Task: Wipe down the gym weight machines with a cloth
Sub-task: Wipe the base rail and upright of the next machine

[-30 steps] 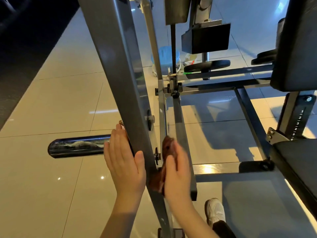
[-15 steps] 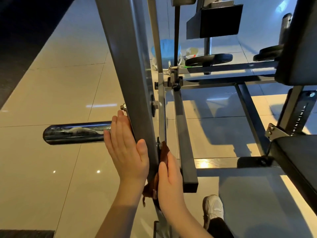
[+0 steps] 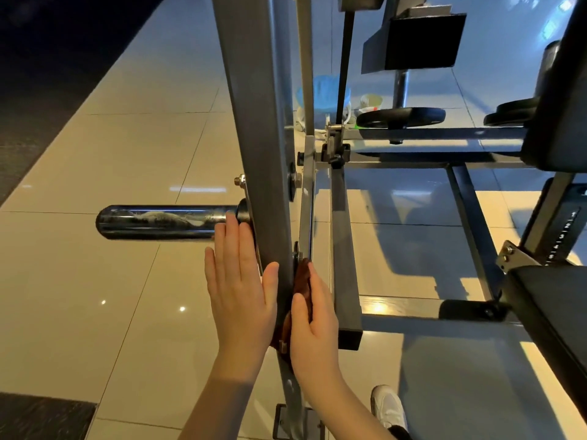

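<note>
A grey steel upright [image 3: 260, 128] of the weight machine runs from the top centre down to the floor. My left hand [image 3: 239, 287] lies flat and open against its left face, thumb on the front edge. My right hand [image 3: 313, 325] presses a reddish-brown cloth [image 3: 301, 281] against the upright's right face; most of the cloth is hidden under the palm. A chrome plate-loading sleeve [image 3: 158, 221] sticks out to the left just above my left fingertips.
A dark square bar [image 3: 344, 249] runs close beside my right hand. The black seat pad [image 3: 552, 312] and back pad [image 3: 562, 100] stand at right, weight plates [image 3: 400, 117] behind. A blue bucket [image 3: 324, 90] sits on the glossy tiles. My white shoe [image 3: 389, 408] is below.
Both hands have slid a little along the upright, the right hand carrying the cloth with it, and the view has shifted so the sleeve sits nearer my left fingertips.
</note>
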Motion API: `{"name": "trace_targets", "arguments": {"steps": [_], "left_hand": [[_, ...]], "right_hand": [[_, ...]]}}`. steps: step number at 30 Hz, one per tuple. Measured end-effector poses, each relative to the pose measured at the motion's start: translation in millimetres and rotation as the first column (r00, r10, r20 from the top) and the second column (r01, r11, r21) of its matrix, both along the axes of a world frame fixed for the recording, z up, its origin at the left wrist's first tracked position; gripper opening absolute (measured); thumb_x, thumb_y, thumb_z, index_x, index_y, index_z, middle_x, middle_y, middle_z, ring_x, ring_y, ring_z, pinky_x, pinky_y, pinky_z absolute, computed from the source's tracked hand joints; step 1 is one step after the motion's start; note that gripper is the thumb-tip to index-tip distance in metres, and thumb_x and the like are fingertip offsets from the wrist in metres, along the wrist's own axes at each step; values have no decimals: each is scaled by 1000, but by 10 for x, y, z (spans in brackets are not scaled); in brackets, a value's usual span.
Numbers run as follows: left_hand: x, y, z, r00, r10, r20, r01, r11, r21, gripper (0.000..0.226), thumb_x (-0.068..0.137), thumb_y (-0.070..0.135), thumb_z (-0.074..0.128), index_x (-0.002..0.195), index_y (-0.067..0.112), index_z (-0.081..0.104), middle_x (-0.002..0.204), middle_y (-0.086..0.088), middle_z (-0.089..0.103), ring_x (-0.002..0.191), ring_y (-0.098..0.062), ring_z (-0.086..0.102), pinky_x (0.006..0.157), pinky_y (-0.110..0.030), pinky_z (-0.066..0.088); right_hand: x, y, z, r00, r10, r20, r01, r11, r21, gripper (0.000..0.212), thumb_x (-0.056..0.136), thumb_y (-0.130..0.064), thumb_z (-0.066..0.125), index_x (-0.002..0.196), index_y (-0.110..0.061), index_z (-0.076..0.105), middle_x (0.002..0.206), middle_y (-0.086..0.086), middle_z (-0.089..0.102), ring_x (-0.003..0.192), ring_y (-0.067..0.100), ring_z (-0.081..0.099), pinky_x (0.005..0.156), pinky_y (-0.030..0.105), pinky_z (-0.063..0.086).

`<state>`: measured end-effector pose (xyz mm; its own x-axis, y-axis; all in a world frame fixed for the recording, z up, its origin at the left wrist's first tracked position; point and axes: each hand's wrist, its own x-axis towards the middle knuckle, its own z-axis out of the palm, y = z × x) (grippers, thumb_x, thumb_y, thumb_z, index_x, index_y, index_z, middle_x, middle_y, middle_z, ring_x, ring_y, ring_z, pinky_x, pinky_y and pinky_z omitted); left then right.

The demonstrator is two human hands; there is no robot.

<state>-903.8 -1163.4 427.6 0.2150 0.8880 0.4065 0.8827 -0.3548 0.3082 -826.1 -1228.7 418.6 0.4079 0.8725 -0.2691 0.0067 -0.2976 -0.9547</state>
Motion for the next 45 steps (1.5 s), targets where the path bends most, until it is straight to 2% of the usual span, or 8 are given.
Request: {"name": "trace_targets", "arguments": {"steps": [7, 14, 21, 26, 32, 35, 39, 45], "left_hand": [[-56, -249, -220, 999, 37, 0, -37, 996, -76, 62, 100, 43, 24, 152, 29, -7, 159, 12, -10, 148, -14, -1, 120, -35, 0], [-71, -430, -411, 931, 74, 358, 56, 939, -340, 54, 98, 41, 19, 151, 30, 23, 155, 12, 27, 144, -4, 16, 118, -48, 21], [-75, -501, -463, 838, 102, 535, 149, 902, -404, 59, 94, 46, 18, 150, 31, 27, 153, 17, 30, 143, -2, 20, 117, -47, 22], [-113, -511, -507, 814, 58, 578, 229, 883, -410, 53, 90, 52, 16, 143, 49, 16, 154, 19, 25, 142, 3, 15, 119, -43, 19], [-205, -490, -722, 783, -34, 621, 323, 875, -360, 58, 91, 51, 19, 148, 41, 20, 152, 20, 30, 141, 2, 22, 118, -42, 24], [-218, -522, -850, 775, -32, 631, 314, 887, -340, 60, 93, 50, 20, 151, 35, 20, 153, 16, 30, 142, -3, 23, 116, -46, 26], [-206, -585, -963, 771, -39, 636, 290, 910, -297, 60, 94, 47, 22, 151, 30, 23, 153, 12, 33, 142, -7, 27, 115, -48, 28], [-193, -678, -1175, 767, -18, 641, 242, 934, -262, 54, 97, 38, 27, 150, 32, 25, 149, 12, 38, 138, -6, 33, 112, -45, 34]], "right_hand": [[221, -200, -40, 991, 60, 117, -74, 991, 114, 48, 100, -8, 46, 124, -50, 41, 136, -18, 48, 128, -8, 39, 110, 14, 33], [18, -169, -363, 973, 136, 187, -161, 979, 125, 58, 103, -18, 42, 135, -58, 14, 145, -38, 19, 135, -20, 18, 113, 12, 21], [17, -88, -462, 947, 60, 316, -144, 958, 248, 55, 101, -22, 40, 147, -42, 16, 155, -23, 21, 142, -10, 15, 116, 15, 17], [-189, -327, -833, 848, -4, 531, -164, 949, 269, 64, 98, -36, 29, 143, -62, -9, 156, -33, 2, 145, -3, 8, 116, 28, 16], [-303, -169, -1051, 742, -272, 613, -28, 901, 434, 52, 105, -38, 25, 153, -40, 5, 156, -1, 25, 145, 15, 23, 118, 22, 20], [-281, -392, -1390, 646, -215, 732, -185, 887, 424, 74, 93, -10, 54, 154, -23, 15, 159, 3, 19, 147, 19, 19, 117, 34, 27], [-214, -558, -1618, 643, -88, 761, -318, 873, 370, 104, 80, -5, 65, 155, -36, -1, 161, -19, -7, 148, 4, 2, 118, 36, 12], [-128, -662, -1819, 747, -35, 664, -361, 818, 449, 75, 80, 5, 61, 146, -20, 34, 153, -1, 27, 145, 6, 19, 118, 22, 18]]}}
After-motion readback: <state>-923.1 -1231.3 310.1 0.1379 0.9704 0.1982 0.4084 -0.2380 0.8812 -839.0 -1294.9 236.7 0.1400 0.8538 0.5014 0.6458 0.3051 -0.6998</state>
